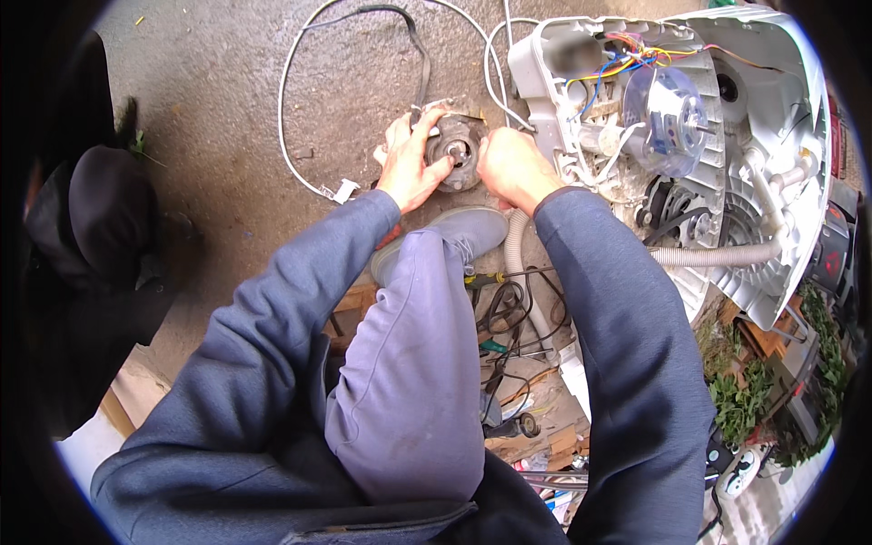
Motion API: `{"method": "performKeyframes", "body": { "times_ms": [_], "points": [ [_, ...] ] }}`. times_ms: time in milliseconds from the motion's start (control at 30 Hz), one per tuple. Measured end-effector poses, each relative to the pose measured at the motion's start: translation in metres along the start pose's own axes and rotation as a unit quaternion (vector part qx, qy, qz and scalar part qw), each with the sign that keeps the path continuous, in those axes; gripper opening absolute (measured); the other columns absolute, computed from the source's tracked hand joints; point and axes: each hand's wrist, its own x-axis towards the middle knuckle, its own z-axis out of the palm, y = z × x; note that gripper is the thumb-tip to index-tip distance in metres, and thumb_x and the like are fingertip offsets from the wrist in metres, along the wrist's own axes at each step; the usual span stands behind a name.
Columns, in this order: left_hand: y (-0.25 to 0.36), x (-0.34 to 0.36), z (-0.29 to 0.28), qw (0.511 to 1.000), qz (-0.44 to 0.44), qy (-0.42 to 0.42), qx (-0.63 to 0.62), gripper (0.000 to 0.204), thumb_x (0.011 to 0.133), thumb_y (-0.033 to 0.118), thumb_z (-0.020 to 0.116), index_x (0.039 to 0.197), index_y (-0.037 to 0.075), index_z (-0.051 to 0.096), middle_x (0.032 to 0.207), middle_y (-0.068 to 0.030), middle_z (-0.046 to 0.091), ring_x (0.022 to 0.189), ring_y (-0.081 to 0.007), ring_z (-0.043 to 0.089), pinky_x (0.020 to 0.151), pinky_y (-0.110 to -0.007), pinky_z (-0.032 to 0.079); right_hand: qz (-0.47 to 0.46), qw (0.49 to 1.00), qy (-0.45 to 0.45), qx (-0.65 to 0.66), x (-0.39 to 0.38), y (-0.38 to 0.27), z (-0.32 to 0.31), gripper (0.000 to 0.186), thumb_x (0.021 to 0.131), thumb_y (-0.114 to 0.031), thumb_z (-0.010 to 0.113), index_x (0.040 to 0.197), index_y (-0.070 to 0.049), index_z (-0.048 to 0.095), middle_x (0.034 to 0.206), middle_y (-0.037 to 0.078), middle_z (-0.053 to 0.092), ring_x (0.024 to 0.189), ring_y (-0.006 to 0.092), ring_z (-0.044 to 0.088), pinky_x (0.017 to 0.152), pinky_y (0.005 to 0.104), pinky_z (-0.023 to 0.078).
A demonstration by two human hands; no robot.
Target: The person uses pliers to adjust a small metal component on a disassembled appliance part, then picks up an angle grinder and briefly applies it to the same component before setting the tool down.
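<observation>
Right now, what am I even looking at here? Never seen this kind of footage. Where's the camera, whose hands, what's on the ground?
There is one picture, taken by a wide fisheye camera worn on a person's head and looking down, so straight edges bend near the rim. No robot is involved: the blue sleeves coming up from the bottom are the wearer's own arms, and the raised knee and grey shoe between them are theirs too.

Both hands work on a small round motor-like part lying on the concrete ground. The left hand cups its left side; the right hand is closed at its right edge, and what it grips is hidden.

To the right lies an opened white plastic appliance housing with coloured wires, a clear round part and a grey ribbed hose. A white cable loops on the ground, and loose tools and cords lie by the right leg.
</observation>
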Motion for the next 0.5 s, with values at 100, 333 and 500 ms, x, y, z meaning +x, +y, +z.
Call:
{"method": "performKeyframes", "body": {
  "times_ms": [100, 333, 500],
  "points": [
    [-0.001, 0.001, 0.0, 1.0, 0.003, 0.01, -0.002, 0.077, 0.08, 0.021, 0.078, 0.151, 0.018, 0.048, 0.148, -0.0216, 0.048, 0.142, -0.0434, 0.038, 0.12, -0.053, 0.03, -0.043, 0.998, 0.026, -0.04, -0.003, 0.003, -0.001, 0.045, 0.108, -0.025, 0.046, 0.09, 0.008, 0.071, 0.069, 0.022, 0.07, 0.055, 0.0327, 0.071, 0.062, 0.0448, 0.061],
    [0.001, 0.0, -0.001, 1.0, 0.005, -0.003, -0.013, 0.075, 0.082, 0.023, 0.078, 0.151, 0.019, 0.049, 0.151, -0.0211, 0.047, 0.142, -0.0433, 0.038, 0.12, -0.054, 0.03, -0.148, 0.973, 0.062, -0.164, 0.002, 0.016, -0.002, 0.027, 0.098, -0.013, 0.056, 0.097, 0.005, 0.075, 0.091, 0.03, 0.072, 0.089, 0.043, 0.075, 0.081, 0.0492, 0.06],
    [0.001, 0.001, 0.0, 1.0, 0.001, 0.001, -0.015, 0.075, 0.082, 0.023, 0.078, 0.151, 0.02, 0.048, 0.15, -0.0221, 0.047, 0.142, -0.0436, 0.038, 0.12, -0.055, 0.029, -0.175, 0.953, 0.03, -0.245, -0.002, 0.009, -0.019, 0.024, 0.095, -0.013, 0.06, 0.101, 0.001, 0.078, 0.101, 0.024, 0.076, 0.097, 0.0403, 0.076, 0.087, 0.0457, 0.061]
  ]
}}
